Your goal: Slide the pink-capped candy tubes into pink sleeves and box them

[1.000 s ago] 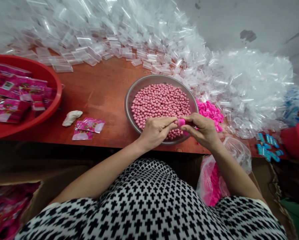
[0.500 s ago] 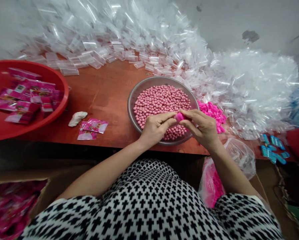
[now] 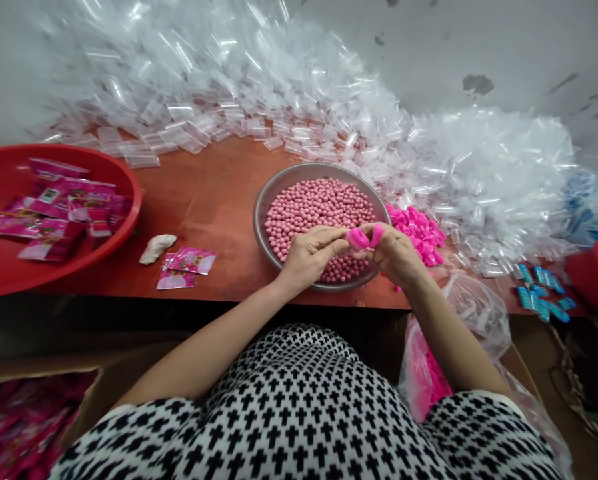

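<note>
Over the near right part of a grey metal bowl point(image 3: 261, 230) of pink round candies point(image 3: 323, 207), my two hands meet. My left hand point(image 3: 309, 257) is closed around a small clear tube, mostly hidden by the fingers, with a pink ring point(image 3: 357, 239) at its end. Pinched in my right hand point(image 3: 396, 253) is a pink cap point(image 3: 377, 234), right beside that ring. Whether cap and ring are joined I cannot tell. Just right of the bowl lies a heap of pink caps point(image 3: 419, 233).
Clear plastic tubes point(image 3: 219, 87) are piled along the back. A red basin point(image 3: 129, 227) with pink packets point(image 3: 53, 207) stands left, near two loose packets point(image 3: 191, 260) and a white lump point(image 3: 157, 248). Blue wrapped pieces point(image 3: 543, 293) and a red container point(image 3: 591, 273) are right. Plastic bags point(image 3: 479, 313) hang below the edge.
The single pink piece between my hands now shows as a ring and a cap slightly apart. My right fingers have curled in closer. The camera view has shifted slightly.
</note>
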Motion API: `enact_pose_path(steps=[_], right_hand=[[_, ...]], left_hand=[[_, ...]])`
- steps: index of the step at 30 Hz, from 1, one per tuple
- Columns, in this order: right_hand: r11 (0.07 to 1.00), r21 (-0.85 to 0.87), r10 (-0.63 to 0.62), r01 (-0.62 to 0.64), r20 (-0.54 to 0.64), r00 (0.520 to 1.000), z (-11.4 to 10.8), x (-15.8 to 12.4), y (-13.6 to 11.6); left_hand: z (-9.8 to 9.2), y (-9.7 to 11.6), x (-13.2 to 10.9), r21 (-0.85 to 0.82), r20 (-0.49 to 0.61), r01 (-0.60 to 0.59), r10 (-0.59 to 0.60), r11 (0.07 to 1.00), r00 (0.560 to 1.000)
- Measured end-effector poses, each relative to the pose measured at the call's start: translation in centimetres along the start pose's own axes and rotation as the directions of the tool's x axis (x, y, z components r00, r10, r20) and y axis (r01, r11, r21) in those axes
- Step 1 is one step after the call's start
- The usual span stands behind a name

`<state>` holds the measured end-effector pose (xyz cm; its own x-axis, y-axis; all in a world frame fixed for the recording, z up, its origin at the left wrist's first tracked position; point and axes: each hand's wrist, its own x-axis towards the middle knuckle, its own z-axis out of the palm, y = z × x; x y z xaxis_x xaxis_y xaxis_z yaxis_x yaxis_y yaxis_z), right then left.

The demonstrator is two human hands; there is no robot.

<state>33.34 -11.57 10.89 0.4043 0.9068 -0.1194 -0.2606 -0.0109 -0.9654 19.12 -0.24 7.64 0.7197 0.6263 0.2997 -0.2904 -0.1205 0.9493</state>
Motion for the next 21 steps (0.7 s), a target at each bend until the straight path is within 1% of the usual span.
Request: enact_pose_path(steps=[1, 3, 5, 7, 10, 13, 15, 16, 18, 20, 21], right_hand=[[0.996, 0.004, 0.087, -0.087, 0.069, 0.994, 0.2, 0.2, -0.2], [0.966, 0.032, 0.246, -0.255, 0.171, 0.954, 0.7, 0.4, -0.3], [0.936, 0.092, 0.318, -0.34, 0.191, 0.928, 1.1, 0.5, -0.2], [0.927, 0.165, 0.313, -0.338, 0.159, 0.936, 1.7, 0.6, 0.1], [0.936, 0.235, 0.243, -0.262, 0.109, 0.964, 2.6, 0.9, 0.7], [0.945, 0.259, 0.192, -0.202, 0.06, 0.979, 3.4, 1.2, 1.3], [0.944, 0.259, 0.194, -0.204, 0.063, 0.979, 3.8, 1.3, 1.4], [0.945, 0.248, 0.201, -0.216, 0.084, 0.976, 3.9, 1.3, 1.3], [0.952, 0.178, 0.221, -0.25, 0.168, 0.961, 3.7, 1.5, 0.7], [0.967, 0.05, 0.233, -0.251, 0.238, 0.943, 2.5, 2.0, -0.4], [0.976, -0.029, 0.217, -0.216, 0.236, 0.947, 1.5, 2.6, -1.1]], left_hand=[[-0.1, -0.1, 0.0, 0.03, -0.001, -0.029, 0.029, 0.999, 1.0], [-0.2, -0.3, 0.0, 0.074, -0.008, -0.064, 0.065, 0.995, 0.998], [-0.3, -0.3, 0.0, 0.099, -0.012, -0.077, 0.078, 0.992, 0.997], [-0.3, -0.3, -0.1, 0.119, -0.019, -0.085, 0.088, 0.989, 0.996], [-0.4, 0.0, -0.2, 0.166, -0.022, -0.114, 0.119, 0.979, 0.993], [-0.5, 0.2, -0.2, 0.243, -0.026, -0.141, 0.152, 0.96, 0.988], [-0.5, 0.3, -0.1, 0.289, -0.037, -0.139, 0.156, 0.947, 0.987], [-0.4, 0.4, -0.1, 0.303, -0.045, -0.131, 0.152, 0.944, 0.987], [-0.3, 0.6, -0.2, 0.313, -0.069, -0.111, 0.139, 0.943, 0.988], [-0.5, 0.8, -0.3, 0.313, -0.102, -0.079, 0.117, 0.947, 0.988], [-0.9, 0.9, -0.2, 0.313, -0.132, -0.063, 0.109, 0.948, 0.985]])
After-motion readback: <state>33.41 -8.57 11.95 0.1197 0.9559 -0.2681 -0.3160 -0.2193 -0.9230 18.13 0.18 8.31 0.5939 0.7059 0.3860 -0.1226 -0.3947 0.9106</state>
